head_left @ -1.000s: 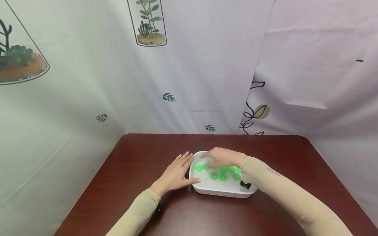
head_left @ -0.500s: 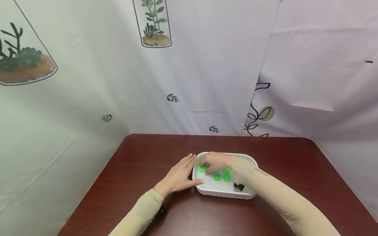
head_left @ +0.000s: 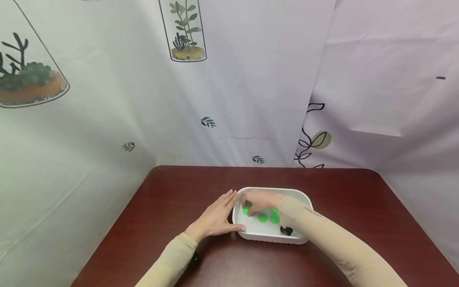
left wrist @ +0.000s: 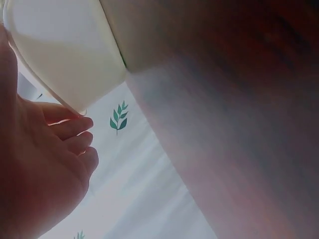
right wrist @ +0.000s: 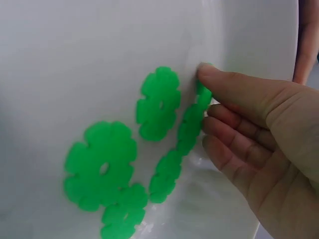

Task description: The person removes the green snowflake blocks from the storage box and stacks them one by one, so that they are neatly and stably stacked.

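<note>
A white oblong tray (head_left: 267, 238) stands on the table with several green flower-shaped notched plastic discs (head_left: 263, 217) on its floor. My right hand (head_left: 261, 200) reaches down inside its left end. There the thumb and fingers pinch a green disc (right wrist: 203, 94), partly hidden by the hand. More discs lie close by in a row, touching or overlapping; whether they are joined I cannot tell. Along the tray's left side rests my left hand (head_left: 215, 219), fingers straight, thumb at the front corner. The left wrist view shows that hand (left wrist: 50, 154) against the tray's outer wall (left wrist: 70, 55).
The dark red-brown table (head_left: 186, 191) extends around the tray. A white printed cloth (head_left: 244, 99) hangs behind it and at the sides. Under the right sleeve a black wrist device (head_left: 286, 230) hangs low over the tray.
My right hand has come down into the tray from above, its spread fingers drawing together on a disc at the left end. The left hand stays at the tray's side.
</note>
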The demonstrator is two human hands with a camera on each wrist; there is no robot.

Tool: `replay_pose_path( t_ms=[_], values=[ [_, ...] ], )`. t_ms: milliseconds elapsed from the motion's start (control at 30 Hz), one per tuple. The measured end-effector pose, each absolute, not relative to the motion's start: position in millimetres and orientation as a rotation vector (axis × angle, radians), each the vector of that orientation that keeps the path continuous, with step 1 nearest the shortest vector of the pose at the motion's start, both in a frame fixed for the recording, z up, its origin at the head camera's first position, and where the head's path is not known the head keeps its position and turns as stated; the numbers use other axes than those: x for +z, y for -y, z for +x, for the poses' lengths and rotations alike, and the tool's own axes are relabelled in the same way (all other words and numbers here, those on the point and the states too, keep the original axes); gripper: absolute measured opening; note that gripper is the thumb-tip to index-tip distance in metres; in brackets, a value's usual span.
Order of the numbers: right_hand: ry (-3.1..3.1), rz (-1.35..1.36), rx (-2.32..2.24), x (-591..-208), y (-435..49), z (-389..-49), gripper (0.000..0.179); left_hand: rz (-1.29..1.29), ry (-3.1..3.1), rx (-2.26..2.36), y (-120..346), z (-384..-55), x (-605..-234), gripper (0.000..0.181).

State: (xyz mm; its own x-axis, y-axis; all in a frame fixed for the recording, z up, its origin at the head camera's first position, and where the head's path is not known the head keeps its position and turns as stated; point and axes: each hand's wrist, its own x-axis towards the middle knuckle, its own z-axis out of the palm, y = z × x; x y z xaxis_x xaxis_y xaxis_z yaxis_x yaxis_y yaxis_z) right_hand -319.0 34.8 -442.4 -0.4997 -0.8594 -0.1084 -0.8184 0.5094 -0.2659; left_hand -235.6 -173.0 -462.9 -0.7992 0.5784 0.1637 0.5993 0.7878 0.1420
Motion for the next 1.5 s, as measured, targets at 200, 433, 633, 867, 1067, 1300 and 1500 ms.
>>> replay_pose_path(
  t_ms=[200, 433, 633, 867, 1067, 1300, 1500],
  values=[
    [-2.506, -1.375, -0.284, -441.0, -30.3, -316.4, 0.021, -0.964, 2.844, -0.245, 174.2, -233.2, -461.7, 0.113],
    [-2.494, -1.350, -0.317, -441.1, -30.9, -314.7, 0.022, -0.981, 2.848, -0.164, 172.2, -232.5, -461.2, 0.113],
    [-2.499, -1.372, -0.365, -440.4, -31.9, -315.0, 0.024, -0.977, 2.832, -0.117, 171.2, -232.7, -460.6, 0.114],
    [-2.500, -1.376, -0.437, -440.1, -36.8, -315.7, 0.017, -0.973, 2.815, -0.147, 170.6, -231.3, -464.7, 0.114],
    [-2.515, -1.376, -0.512, -427.9, -49.6, -318.6, 0.015, -0.954, 2.834, -0.187, 170.4, -230.6, -465.0, 0.113],
    [-2.591, -1.337, -0.602, -401.1, -75.7, -322.7, 0.013, -0.971, 2.794, -0.248, 169.6, -230.4, -464.3, 0.113],
    [-2.673, -1.245, -0.763, -372.6, -108.5, -323.3, 0.009, -0.957, 2.814, -0.277, 169.2, -230.6, -463.0, 0.112]
  ],
)
